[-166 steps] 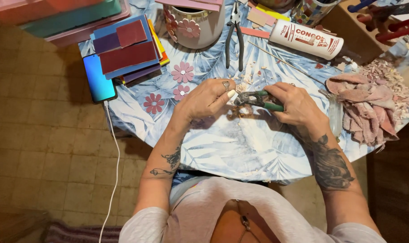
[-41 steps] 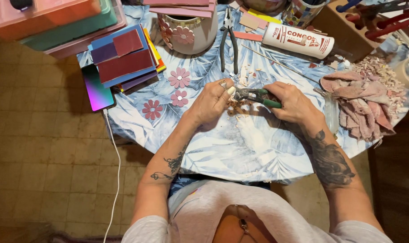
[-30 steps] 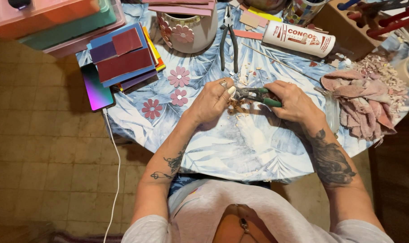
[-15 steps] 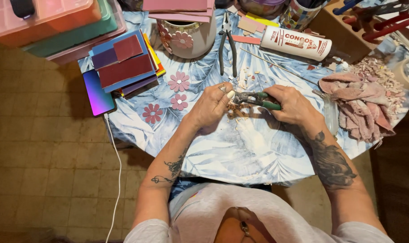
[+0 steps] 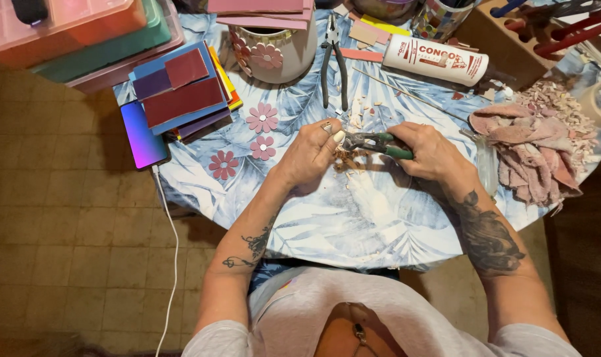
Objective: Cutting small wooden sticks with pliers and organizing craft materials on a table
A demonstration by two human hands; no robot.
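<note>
Right hand [image 5: 431,153] closed around green-handled nippers [image 5: 378,142]. Left hand [image 5: 311,153] pinches a small piece at the nipper tip; piece too small to identify. Both just below the black pliers [image 5: 333,61], above a chip pile [image 5: 348,159] on the tablecloth [image 5: 353,218].

Leaf-print table [image 5: 327,218], pliers [image 5: 334,63], glue bottle [image 5: 436,60], rag [image 5: 528,152]

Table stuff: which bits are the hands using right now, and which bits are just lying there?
In use:
- green nippers in the right hand
- small piece, mostly hidden, pinched by the left hand
- chips under the nippers

Lying about:
- black pliers
- glue bottle
- pink flowers
- phone
- rag
</note>
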